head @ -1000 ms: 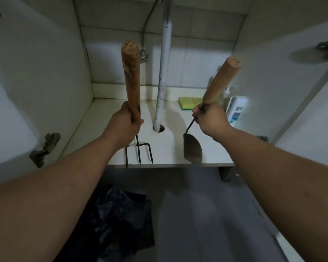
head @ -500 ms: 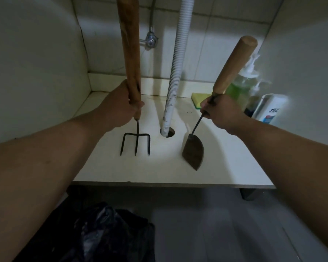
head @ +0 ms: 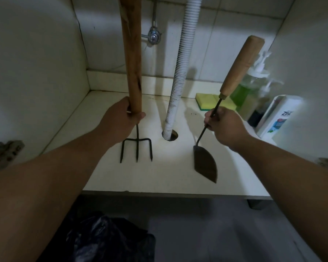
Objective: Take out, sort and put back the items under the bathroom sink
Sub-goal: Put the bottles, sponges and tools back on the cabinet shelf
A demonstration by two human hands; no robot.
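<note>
My left hand [head: 119, 120] grips the bottom of a garden fork's [head: 136, 148] long wooden handle, which stands upright with its three black tines pointing down over the white cabinet floor [head: 169, 173]. To the right of the drain hose, my right hand [head: 225, 125] holds a trowel [head: 204, 163] by its thin black shank, just below the wooden handle. The handle leans up and to the right. Its dark blade points down over the cabinet floor; I cannot tell whether either tool touches it.
A white ribbed drain hose [head: 180, 76] drops through a hole between the two tools. Behind the trowel lie yellow-green sponges [head: 204, 101], a green pump bottle [head: 248, 89] and a white bottle [head: 278, 118]. A water valve [head: 153, 36] sits on the back wall. A black plastic bag [head: 106, 241] lies on the floor.
Both hands have carried the fork and trowel forward, deeper over the cabinet floor. My right hand has slid down from the trowel's wooden handle onto its metal shank.
</note>
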